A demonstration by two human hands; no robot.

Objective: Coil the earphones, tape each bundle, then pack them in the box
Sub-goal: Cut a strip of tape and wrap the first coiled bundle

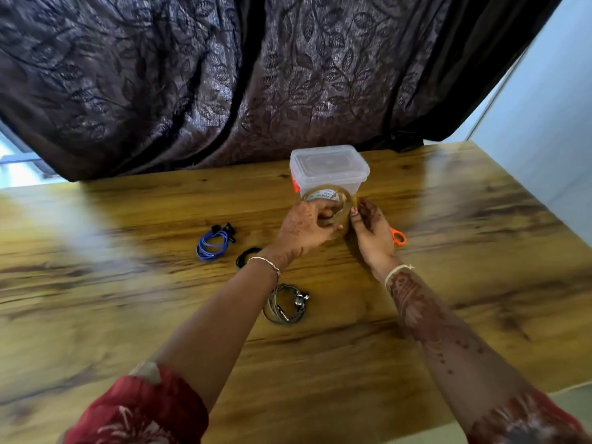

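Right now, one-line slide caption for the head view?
Left hand and right hand grip the tape roll by the lidded box; three earphone coils lie on the table.

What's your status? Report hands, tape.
Left hand grips clear tape roll, right hand pinches its edge. Blue earphone coil, black coil, grey coil on wooden table. Clear plastic box lidded.

Worktop (128, 299), with a curtain (224, 75) hanging behind its far edge. Box (330, 166) on the worktop, far middle, lid on. Tape roll (323, 195) just before the box, held between left hand (304, 229) and right hand (371, 232). Scissors (398, 237) on the worktop just right of the right hand, mostly hidden by it. Three earphone coils lie nearer than the tape roll: far coil (213, 243) leftmost; middle coil (248, 256) partly behind the left wrist; near coil (285, 302) between the two forearms.
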